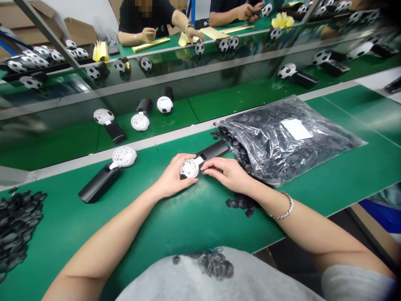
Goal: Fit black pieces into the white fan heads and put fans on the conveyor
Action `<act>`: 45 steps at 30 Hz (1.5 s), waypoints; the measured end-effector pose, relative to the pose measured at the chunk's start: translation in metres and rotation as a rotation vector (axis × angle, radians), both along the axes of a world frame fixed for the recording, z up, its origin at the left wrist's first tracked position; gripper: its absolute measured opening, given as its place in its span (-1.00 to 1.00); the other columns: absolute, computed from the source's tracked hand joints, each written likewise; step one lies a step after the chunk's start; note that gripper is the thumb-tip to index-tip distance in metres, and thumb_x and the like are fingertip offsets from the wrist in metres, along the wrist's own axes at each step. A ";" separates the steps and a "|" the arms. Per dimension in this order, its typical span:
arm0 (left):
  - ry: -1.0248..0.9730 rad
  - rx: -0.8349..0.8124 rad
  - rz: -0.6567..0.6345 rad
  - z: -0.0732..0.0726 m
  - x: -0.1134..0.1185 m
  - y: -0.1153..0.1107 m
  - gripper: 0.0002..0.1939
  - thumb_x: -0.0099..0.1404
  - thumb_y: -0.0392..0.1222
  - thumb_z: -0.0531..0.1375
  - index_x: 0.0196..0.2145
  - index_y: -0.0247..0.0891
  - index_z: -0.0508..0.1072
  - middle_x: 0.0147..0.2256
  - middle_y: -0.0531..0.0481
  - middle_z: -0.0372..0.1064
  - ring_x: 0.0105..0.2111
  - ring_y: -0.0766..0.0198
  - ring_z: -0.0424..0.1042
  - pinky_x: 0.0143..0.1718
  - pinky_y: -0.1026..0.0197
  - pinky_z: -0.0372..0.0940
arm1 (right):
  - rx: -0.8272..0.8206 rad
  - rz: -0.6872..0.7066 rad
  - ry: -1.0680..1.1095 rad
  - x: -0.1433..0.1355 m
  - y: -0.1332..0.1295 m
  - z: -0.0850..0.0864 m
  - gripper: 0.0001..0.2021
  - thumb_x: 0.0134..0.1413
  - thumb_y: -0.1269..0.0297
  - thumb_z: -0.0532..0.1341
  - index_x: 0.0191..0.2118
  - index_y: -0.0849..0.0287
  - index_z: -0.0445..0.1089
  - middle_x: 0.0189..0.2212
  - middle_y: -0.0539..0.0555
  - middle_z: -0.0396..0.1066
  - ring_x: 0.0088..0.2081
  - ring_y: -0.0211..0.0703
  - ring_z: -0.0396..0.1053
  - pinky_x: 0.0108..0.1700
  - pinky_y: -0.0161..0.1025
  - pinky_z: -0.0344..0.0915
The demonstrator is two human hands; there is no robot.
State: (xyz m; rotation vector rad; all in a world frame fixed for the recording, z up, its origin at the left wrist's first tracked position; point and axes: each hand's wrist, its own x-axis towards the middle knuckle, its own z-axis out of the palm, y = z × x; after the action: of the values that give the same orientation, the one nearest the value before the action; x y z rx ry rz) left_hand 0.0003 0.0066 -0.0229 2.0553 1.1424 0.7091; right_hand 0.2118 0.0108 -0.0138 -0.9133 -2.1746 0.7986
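My left hand [175, 175] is wrapped round a white openwork football-shaped head [189, 169], which joins a black handle [214, 151] pointing away to the right. At least one dark patch shows on the ball. Close by its right side, my right hand [227, 173] pinches something small and dark, likely a black plastic piece, between thumb and forefinger. Beside that hand lies a clear plastic bag [291, 138] full of black pieces, its mouth spilling some out. A few loose black pieces [242, 203] rest under my right wrist.
Another white ball with a black handle [102, 182] lies to the left, near a heap of black pieces [19, 225]. Beyond the metal edge, a green conveyor [200, 104] carries several more. Co-workers [147, 25] sit across it, with yellow paper [150, 44] and finished-looking balls.
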 end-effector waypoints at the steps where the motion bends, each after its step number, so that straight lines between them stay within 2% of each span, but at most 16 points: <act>1: -0.004 0.001 -0.010 0.000 0.000 0.000 -0.42 0.05 -0.19 0.28 0.02 -0.20 0.19 0.00 -0.11 0.18 0.01 0.09 0.22 0.06 0.02 0.13 | 0.009 0.009 0.014 -0.001 -0.001 0.000 -0.91 0.10 0.41 0.17 -0.30 0.18 0.42 -0.34 0.05 0.43 -0.28 -0.21 0.36 -0.19 -0.27 0.29; 6: -0.019 -0.011 -0.072 0.004 0.000 0.003 -0.44 0.04 -0.27 0.24 0.02 -0.20 0.19 0.00 -0.10 0.18 0.01 0.11 0.22 0.06 0.05 0.13 | 0.059 0.050 -0.006 -0.006 -0.002 -0.004 -0.95 0.05 0.40 0.22 -0.35 0.20 0.44 -0.41 0.06 0.44 -0.33 -0.20 0.36 -0.24 -0.27 0.28; 11: -0.030 -0.004 -0.071 0.004 0.001 0.004 -0.45 0.02 -0.27 0.24 0.00 -0.20 0.21 -0.02 -0.09 0.19 0.00 0.11 0.22 0.05 0.04 0.14 | 0.098 -0.003 -0.053 -0.012 -0.002 -0.007 -0.96 0.04 0.42 0.22 -0.36 0.20 0.43 -0.41 0.05 0.45 -0.33 -0.20 0.36 -0.26 -0.28 0.26; 15: -0.054 0.006 -0.053 0.003 0.002 0.003 -0.48 0.02 -0.24 0.25 -0.03 -0.21 0.23 -0.06 -0.10 0.21 -0.03 0.13 0.24 0.03 0.06 0.15 | 0.053 -0.064 -0.064 -0.016 -0.003 -0.004 -0.98 -0.01 0.41 0.26 -0.42 0.22 0.41 -0.47 0.03 0.41 -0.39 -0.23 0.34 -0.33 -0.32 0.24; 19: -0.069 0.025 -0.015 0.003 0.005 0.001 -0.51 0.02 -0.29 0.22 -0.06 -0.22 0.24 -0.08 -0.10 0.22 -0.05 0.14 0.25 0.01 0.07 0.16 | -0.011 -0.096 -0.078 -0.018 -0.001 -0.001 -0.94 -0.03 0.41 0.28 -0.45 0.20 0.38 -0.48 0.00 0.39 -0.40 -0.25 0.33 -0.33 -0.34 0.21; 26: -0.137 0.046 0.027 -0.001 0.012 -0.001 -0.53 -0.06 -0.37 0.22 -0.14 -0.20 0.30 -0.12 -0.08 0.26 -0.07 0.11 0.25 0.00 0.04 0.16 | -0.144 -0.151 -0.243 -0.022 0.002 0.009 -0.87 -0.09 0.37 0.32 -0.52 0.16 0.35 -0.52 -0.07 0.37 -0.48 -0.28 0.32 -0.42 -0.35 0.17; 28: -0.187 0.012 0.058 -0.003 0.012 -0.001 -0.54 -0.10 -0.38 0.24 -0.17 -0.21 0.33 -0.14 -0.06 0.26 -0.09 0.11 0.25 -0.01 0.04 0.15 | -0.089 -0.140 -0.272 -0.020 0.005 0.010 -0.89 -0.06 0.33 0.30 -0.48 0.15 0.34 -0.48 -0.05 0.38 -0.45 -0.26 0.33 -0.40 -0.33 0.19; 30: -0.263 -0.117 0.109 -0.003 0.011 0.001 -0.54 -0.13 -0.37 0.27 -0.20 -0.22 0.36 -0.18 -0.03 0.28 -0.15 0.14 0.29 -0.07 0.08 0.19 | 0.066 -0.087 -0.309 -0.016 0.013 0.010 -0.82 -0.08 0.24 0.31 -0.32 0.14 0.36 -0.33 0.04 0.41 -0.29 -0.14 0.36 -0.28 -0.25 0.24; 33: -0.437 -0.415 0.178 0.003 0.007 0.009 -0.51 -0.15 -0.33 0.31 -0.18 -0.26 0.36 -0.28 0.01 0.32 -0.31 0.25 0.33 -0.25 0.19 0.25 | 0.307 -0.017 -0.432 -0.003 0.033 0.010 -0.44 -0.20 0.19 0.36 -0.02 0.18 0.25 -0.04 0.21 0.31 -0.01 0.12 0.23 -0.03 0.01 0.15; 34: -0.493 -0.492 0.184 0.007 0.005 0.015 -0.50 -0.14 -0.32 0.31 -0.17 -0.28 0.36 -0.29 0.00 0.34 -0.33 0.27 0.34 -0.29 0.22 0.25 | 0.333 -0.025 -0.470 0.001 0.041 0.010 -0.41 -0.20 0.24 0.35 0.02 0.20 0.21 -0.02 0.24 0.30 0.01 0.15 0.22 -0.01 0.04 0.13; 36: -0.579 -0.542 0.181 0.015 0.000 0.030 -0.45 -0.09 -0.25 0.31 -0.10 -0.31 0.32 -0.22 -0.06 0.36 -0.28 0.24 0.37 -0.25 0.21 0.26 | 0.279 -0.060 -0.476 0.010 0.060 0.010 -0.48 -0.17 0.36 0.30 0.00 0.23 0.22 -0.09 0.22 0.35 -0.08 0.09 0.31 -0.07 -0.02 0.19; 38: -0.598 -0.443 0.227 0.022 -0.006 0.052 -0.43 0.02 -0.11 0.26 -0.01 -0.29 0.26 -0.06 -0.14 0.30 -0.11 0.17 0.34 -0.12 0.16 0.25 | 0.143 -0.117 -0.391 0.018 0.082 0.011 -0.59 -0.16 0.34 0.28 -0.09 0.21 0.29 -0.22 0.14 0.41 -0.22 -0.01 0.37 -0.18 -0.15 0.27; 40: -0.509 -0.235 0.389 0.026 -0.014 0.078 -0.40 0.11 0.02 0.19 0.06 -0.25 0.18 0.09 -0.18 0.16 0.05 0.12 0.21 -0.01 0.10 0.18 | -0.021 -0.230 -0.256 0.023 0.108 0.014 -0.67 -0.14 0.19 0.29 -0.20 0.20 0.34 -0.35 0.07 0.43 -0.34 -0.08 0.38 -0.29 -0.22 0.29; 43: -0.118 0.048 0.649 0.024 -0.023 0.118 -0.22 0.00 0.13 0.25 0.10 -0.26 0.13 0.14 -0.25 0.05 0.15 -0.04 0.04 0.08 -0.04 0.07 | -0.256 -0.491 -0.009 0.023 0.159 0.018 -0.67 -0.03 0.03 0.21 -0.28 0.22 0.38 -0.41 0.08 0.44 -0.41 -0.14 0.38 -0.36 -0.26 0.31; 45: 0.150 0.119 0.704 0.020 -0.024 0.140 -0.11 -0.09 0.17 0.29 0.10 -0.30 0.11 0.12 -0.33 0.08 0.15 -0.18 0.00 0.07 -0.16 0.01 | -0.305 -0.644 0.068 0.021 0.196 0.019 -0.66 0.05 0.04 0.15 -0.31 0.27 0.39 -0.40 0.13 0.44 -0.42 -0.17 0.38 -0.36 -0.28 0.32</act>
State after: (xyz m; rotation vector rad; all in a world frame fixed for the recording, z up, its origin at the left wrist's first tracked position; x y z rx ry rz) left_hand -0.0235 0.1469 -0.0030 1.8038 1.9884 0.9738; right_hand 0.2324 0.2068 0.0050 -1.5996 -1.5622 0.8170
